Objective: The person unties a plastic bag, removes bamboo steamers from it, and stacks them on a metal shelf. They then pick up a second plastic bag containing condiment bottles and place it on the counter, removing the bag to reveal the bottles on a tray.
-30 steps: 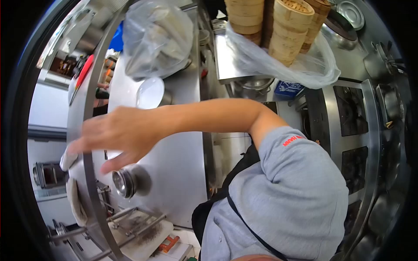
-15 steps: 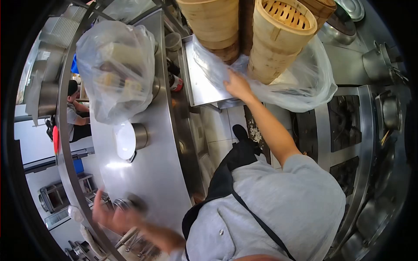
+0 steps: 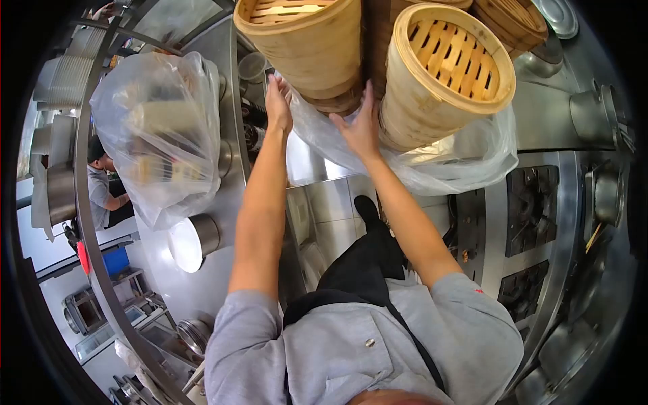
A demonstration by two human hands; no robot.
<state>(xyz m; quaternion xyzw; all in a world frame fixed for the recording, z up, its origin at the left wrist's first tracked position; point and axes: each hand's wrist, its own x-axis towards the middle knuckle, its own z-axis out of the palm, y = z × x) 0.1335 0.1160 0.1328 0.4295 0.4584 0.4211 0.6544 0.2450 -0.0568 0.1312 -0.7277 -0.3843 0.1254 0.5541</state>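
A tall stack of bamboo steamers (image 3: 307, 64) stands between my two hands near its base. My left hand (image 3: 278, 108) is at its left side, fingers stretched and pointing up, beside the clear plastic bag (image 3: 307, 128) spread around the stacks. On the other side my right hand (image 3: 359, 128) has thumb and fingers spread, in the gap before a second bamboo steamer stack (image 3: 422, 111), whose slatted inside shows. Both hands are open. The plastic bag lies under and around the steamers on a metal tray (image 3: 314, 172).
Left is a steel counter (image 3: 226, 270) with a plastic-bagged bundle (image 3: 165, 121) and a white-faced pot (image 3: 189, 243). Stove burners (image 3: 533, 202) and a pot (image 3: 590, 118) are at right. More steamers (image 3: 516, 23) stand behind. A person (image 3: 104, 189) is beyond the shelf.
My left hand has swung from over the counter up to the left side of the steamer stack. My right hand has let go of the plastic bag and spread open beside the stack.
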